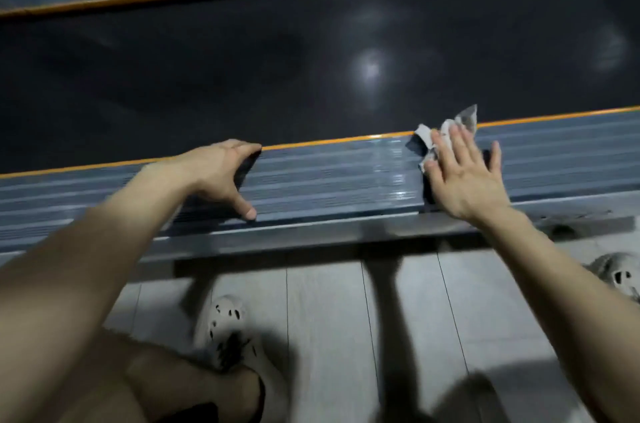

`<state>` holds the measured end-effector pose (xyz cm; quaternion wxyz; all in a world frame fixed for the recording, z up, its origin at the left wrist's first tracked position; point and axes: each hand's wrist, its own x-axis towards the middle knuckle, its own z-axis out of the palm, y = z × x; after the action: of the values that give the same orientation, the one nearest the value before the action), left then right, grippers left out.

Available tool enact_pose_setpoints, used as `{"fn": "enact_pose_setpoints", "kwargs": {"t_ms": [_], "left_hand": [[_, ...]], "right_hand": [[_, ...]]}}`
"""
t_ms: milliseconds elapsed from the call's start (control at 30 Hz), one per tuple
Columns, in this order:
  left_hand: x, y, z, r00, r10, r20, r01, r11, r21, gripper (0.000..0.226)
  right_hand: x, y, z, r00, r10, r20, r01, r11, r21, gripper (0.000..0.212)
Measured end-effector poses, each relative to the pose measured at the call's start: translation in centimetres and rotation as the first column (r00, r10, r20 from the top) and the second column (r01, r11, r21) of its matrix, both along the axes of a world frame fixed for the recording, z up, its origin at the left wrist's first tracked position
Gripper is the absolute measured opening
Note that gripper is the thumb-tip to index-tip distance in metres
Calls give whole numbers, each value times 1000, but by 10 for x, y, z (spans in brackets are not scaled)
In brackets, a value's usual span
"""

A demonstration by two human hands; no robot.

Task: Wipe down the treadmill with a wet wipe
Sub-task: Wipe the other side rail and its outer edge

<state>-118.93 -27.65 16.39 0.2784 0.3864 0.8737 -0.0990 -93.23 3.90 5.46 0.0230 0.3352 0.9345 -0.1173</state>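
From the head view we see pale floor tiles [329, 318] below the treadmill [346, 235], and a light perforated clog [228, 325] by the bent knee. Nothing lies between the hands on the near side rail [329, 180].

The left hand [221, 173] is propped on that rail, fingers bent at the orange edge and thumb spread wide. The right hand [464, 176] lies flat with its fingers straight and splayed, pressing the crumpled wet wipe [425, 140] onto the rail beside the dark belt [242, 76].

We count two rails, two clogs and one wipe.

Glossy ribbed side rail [346, 176] — crumpled wet wipe [440, 138] — matt belt [242, 76].
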Motion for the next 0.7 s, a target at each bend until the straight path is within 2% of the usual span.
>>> {"fn": "enact_pose_setpoints", "kwargs": {"t_ms": [67, 133, 167, 233, 333, 400, 467, 567, 700], "left_hand": [[1, -23, 2, 1000, -7, -17, 7, 1000, 22, 158], [5, -49, 0, 998, 18, -52, -19, 1000, -19, 159], [5, -60, -3, 998, 33, -58, -36, 999, -37, 158], [4, -76, -10, 993, 80, -85, -85, 995, -56, 154], [2, -86, -17, 990, 90, -112, -97, 993, -63, 143], [4, -87, -17, 986, 85, -142, -93, 994, -51, 133], [5, -85, -13, 984, 58, -170, -66, 997, -42, 131], [3, -85, -13, 980, 83, -179, -91, 995, -35, 143], [2, -87, -15, 977, 106, -184, -111, 994, -17, 147]], "right_hand": [[0, -9, 5, 997, -64, 44, 65, 998, -28, 66], [-21, -32, 5, 988, -136, 67, 138, 990, -22, 67], [-39, -52, 6, 990, -122, 77, 124, 992, -18, 67], [-87, -112, 10, 996, 51, 71, -51, 999, -5, 66], [-156, -222, 14, 928, 371, 33, -369, 928, -42, 65], [-177, -260, 19, 884, 465, 44, -463, 885, -54, 65], [-169, -250, 17, 868, 493, 53, -492, 870, -38, 64], [-118, -179, 5, 932, 362, -9, -362, 932, 10, 66], [-32, -69, -2, 1000, 30, -5, -30, 1000, -9, 66]]}}
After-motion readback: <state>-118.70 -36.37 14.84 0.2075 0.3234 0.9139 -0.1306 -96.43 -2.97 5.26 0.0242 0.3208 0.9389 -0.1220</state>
